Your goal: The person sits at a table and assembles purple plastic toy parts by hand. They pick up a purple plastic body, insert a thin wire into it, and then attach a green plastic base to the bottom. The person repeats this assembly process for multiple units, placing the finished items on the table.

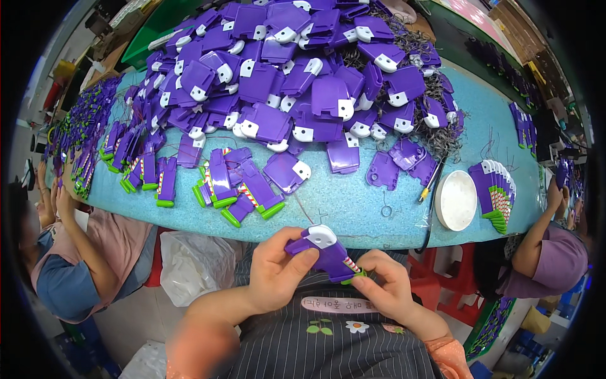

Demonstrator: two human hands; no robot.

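Just below the turquoise table's near edge, both hands hold one purple plastic piece — left hand closed around its white-capped end; right hand pinching the striped, green-tipped end; it looks light, stiff, smooth — best held by its edges.

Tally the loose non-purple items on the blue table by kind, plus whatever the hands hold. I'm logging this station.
White round dish: 1
Yellow-handled tool: 1
Small wire ring: 1
Purple toy part, pinched between left hand and right hand: 1
Total: 4
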